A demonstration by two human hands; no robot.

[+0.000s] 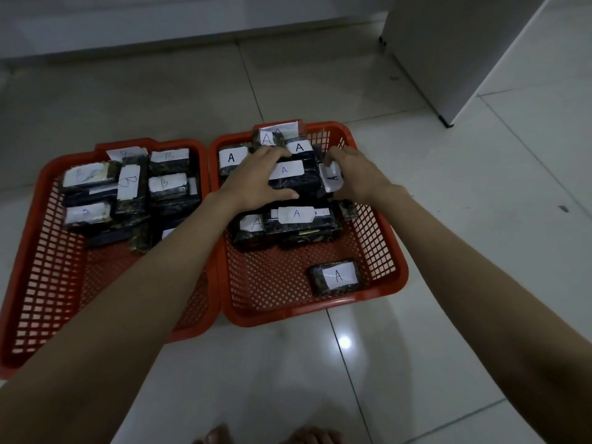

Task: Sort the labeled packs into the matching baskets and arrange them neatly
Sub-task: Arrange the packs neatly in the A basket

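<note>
We look down at a pale tiled floor (448, 331) where two red plastic mesh baskets sit side by side, their rims touching.

The left basket (38, 283) holds a loose, crooked cluster of dark wrapped packs with white paper labels marked B (128, 182), crowded into its far half; the near half is bare mesh.

Our left forearm crosses over that basket's right edge. Our left hand (253, 181) rests in the right basket (397, 270), fingers spread and curled around the left end of a dark pack labelled A (291, 177), thumb along its near edge. This pack lies on top of a pile of other A packs (296, 219) in the far half of the basket.

Our right hand (355, 174) meets the same pack from the right, fingers curved over its end and over a tilted A label (331, 177) beside it; we cannot tell how firmly it presses.

One more A pack (336, 277) lies alone, flat, near the front right corner of the right basket, well apart from the pile.

A white cabinet (448, 52) stands at the far right.
</note>
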